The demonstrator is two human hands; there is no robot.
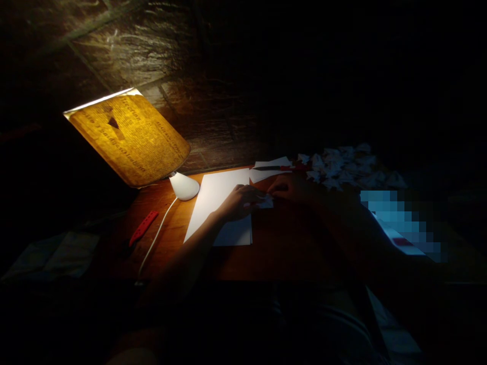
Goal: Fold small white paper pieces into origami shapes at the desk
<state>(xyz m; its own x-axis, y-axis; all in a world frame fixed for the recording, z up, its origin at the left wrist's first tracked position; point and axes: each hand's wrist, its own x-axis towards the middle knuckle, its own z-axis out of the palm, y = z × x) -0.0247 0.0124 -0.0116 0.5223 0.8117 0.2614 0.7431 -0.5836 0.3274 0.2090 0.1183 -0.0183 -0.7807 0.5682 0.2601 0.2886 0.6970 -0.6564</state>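
My left hand (242,202) rests over the right part of a white paper stack (213,203), its fingers closed on a small piece of folded paper (267,202). The paper's pale lower part shows below the fingertips, while the rest is covered by the hand. From the right, my right hand (288,188) comes in with bent fingers pinched together at the upper edge of the same piece. That hand is in deep shadow, so the exact grip is hard to make out.
A lit lamp with a yellow printed shade (129,139) stands left on the wooden table (228,263), its white cord (158,241) running forward past a red watch strap (144,227). Behind my hands lie more paper and a dark knife-like object (266,168). Many folded papers (338,165) are heaped right.
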